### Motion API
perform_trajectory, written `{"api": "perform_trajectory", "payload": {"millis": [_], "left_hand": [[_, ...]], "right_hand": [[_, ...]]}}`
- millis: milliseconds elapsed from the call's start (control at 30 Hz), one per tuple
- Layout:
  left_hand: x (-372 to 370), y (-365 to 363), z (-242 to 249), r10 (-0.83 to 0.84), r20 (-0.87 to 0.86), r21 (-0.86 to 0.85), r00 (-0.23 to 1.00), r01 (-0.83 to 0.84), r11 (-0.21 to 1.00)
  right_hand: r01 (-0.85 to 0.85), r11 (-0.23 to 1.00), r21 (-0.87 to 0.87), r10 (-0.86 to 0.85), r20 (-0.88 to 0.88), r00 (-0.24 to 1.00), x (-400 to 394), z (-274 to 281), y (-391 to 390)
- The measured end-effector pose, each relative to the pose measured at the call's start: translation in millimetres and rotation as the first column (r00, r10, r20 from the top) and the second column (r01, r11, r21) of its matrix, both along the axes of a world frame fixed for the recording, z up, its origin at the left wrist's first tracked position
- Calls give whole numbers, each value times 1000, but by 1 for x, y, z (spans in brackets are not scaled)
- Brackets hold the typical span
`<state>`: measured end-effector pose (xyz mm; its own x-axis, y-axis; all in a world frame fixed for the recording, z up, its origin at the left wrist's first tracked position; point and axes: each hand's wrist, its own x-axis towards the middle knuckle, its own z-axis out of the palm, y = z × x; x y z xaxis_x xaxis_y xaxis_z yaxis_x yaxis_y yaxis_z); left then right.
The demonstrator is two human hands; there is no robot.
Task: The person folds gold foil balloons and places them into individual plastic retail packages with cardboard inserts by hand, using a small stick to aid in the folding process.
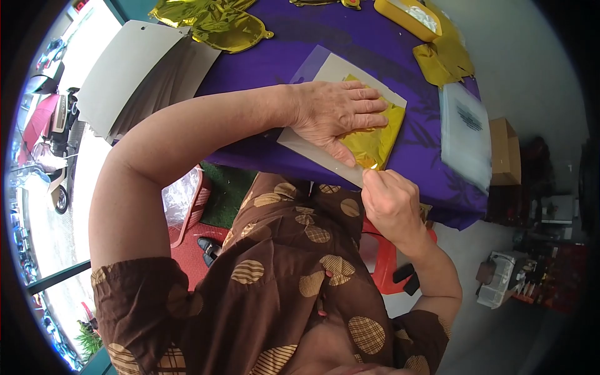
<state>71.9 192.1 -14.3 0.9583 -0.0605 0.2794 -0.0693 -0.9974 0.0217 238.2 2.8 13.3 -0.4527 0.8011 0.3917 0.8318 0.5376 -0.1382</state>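
Observation:
My left hand (337, 115) lies flat, palm down and fingers stretched, on a folded gold foil balloon (389, 131). Beneath the foil is a white card (340, 67), with a clear plastic sleeve (310, 65) showing at its far left corner. My right hand (395, 201) is closed in a pinch at the near corner of the foil, by the table edge. The fingertips of that hand are partly hidden, so the exact spot they grip is not clear.
The table has a purple cloth (250, 81). White cards (137, 69) are stacked at the left, beside gold foil balloons (219, 25). At the right are a yellow tray (400, 15), more gold foil (444, 59) and clear plastic bags (465, 131). A cardboard box (505, 152) stands beyond.

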Motion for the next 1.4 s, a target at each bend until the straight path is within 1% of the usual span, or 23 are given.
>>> {"api": "perform_trajectory", "payload": {"millis": [100, 200, 300, 500, 600, 700, 800, 967, 1067, 1167, 1267, 1400], "left_hand": [[0, 0, -1, 5, -3, 5, 1000, -5, 1000], [-1, 0, 0, -2, -3, -3, 1000, 2, 1000], [-1, 1, 0, -9, -3, -4, 1000, 9, 1000], [-1, 0, 2, -8, -32, -32, 999, 7, 999], [-1, 0, 1, -9, -28, -28, 1000, 8, 1000], [-1, 0, 3, -10, -31, -29, 999, 9, 1000], [-1, 2, 2, -1, -29, -52, 1000, 0, 999], [1, 5, -4, -2, -16, -76, 1000, 1, 997], [1, 6, 2, -20, -88, -80, 996, 13, 997], [-2, 2, 7, -20, -106, -34, 994, 17, 999], [-2, 2, 4, -19, -88, -7, 996, 19, 1000], [-2, 1, 9, -23, -114, -12, 993, 22, 1000]], "right_hand": [[-3, 1000, -21, 2, -38, 999, 2, -1, 0], [-48, 998, -49, 41, -126, 991, 8, 0, 2], [-81, 994, -69, 68, -179, 982, 14, 1, 3], [-95, 990, -105, 76, -172, 982, 20, 3, 5], [-85, 993, -81, 76, -109, 991, 15, 5, 5], [-16, 997, -73, 12, -50, 999, 7, 5, 3], [5, 999, -38, -7, -48, 999, 4, 2, 3], [27, 999, -41, -29, -45, 999, 4, 0, 2], [33, 999, -42, -36, -58, 998, 4, -1, 3], [37, 999, -40, -40, -66, 997, 4, -1, 3], [42, 998, -45, -45, -79, 996, 4, -1, 3], [55, 996, -74, -61, -81, 995, 6, 0, 0]]}}
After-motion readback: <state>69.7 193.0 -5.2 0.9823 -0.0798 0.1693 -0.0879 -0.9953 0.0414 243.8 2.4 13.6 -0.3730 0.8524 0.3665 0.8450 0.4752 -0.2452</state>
